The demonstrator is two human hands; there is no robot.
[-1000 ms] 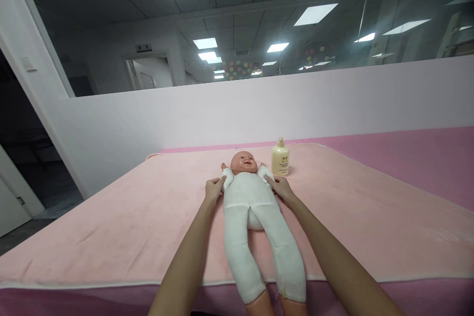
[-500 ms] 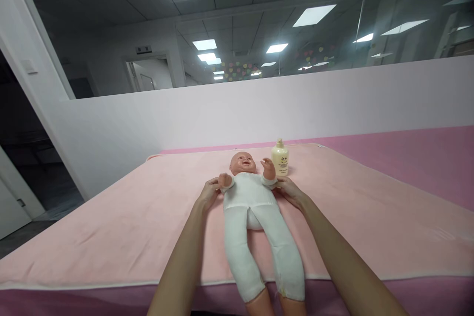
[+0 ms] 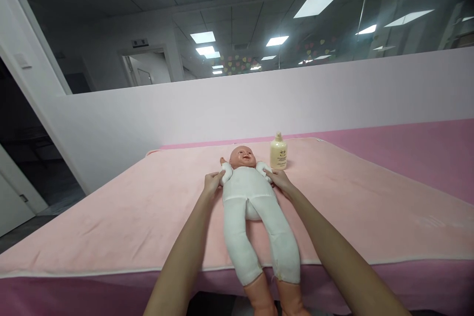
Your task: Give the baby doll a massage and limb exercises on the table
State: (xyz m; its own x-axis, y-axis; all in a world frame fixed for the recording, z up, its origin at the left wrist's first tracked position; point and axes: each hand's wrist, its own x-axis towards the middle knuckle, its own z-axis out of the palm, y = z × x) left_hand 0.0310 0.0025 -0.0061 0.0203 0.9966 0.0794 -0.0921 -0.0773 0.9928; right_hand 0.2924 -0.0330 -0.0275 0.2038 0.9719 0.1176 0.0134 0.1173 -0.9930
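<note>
A baby doll [image 3: 244,185] in a white cloth body lies on its back on a pink blanket [image 3: 148,217], head away from me and feet over the near edge. My left hand [image 3: 214,180] is closed on the doll's arm at the left, fingers against the white sleeve. On the other side my right hand [image 3: 279,179] grips the doll's other arm in the same way. Both doll arms are bent up beside its head. One small doll hand shows at the left of the head; the other is hidden.
A pale yellow pump bottle [image 3: 278,152] stands on the blanket just beyond my right hand. Behind the bed runs a low white wall [image 3: 222,108] topped by a glass pane [image 3: 237,24]. At the far left there is a doorway [image 3: 33,158].
Both my hands have shifted slightly inward, and the doll's arms have gone from held out with hands raised to folded up beside its head. The view has tilted a little.
</note>
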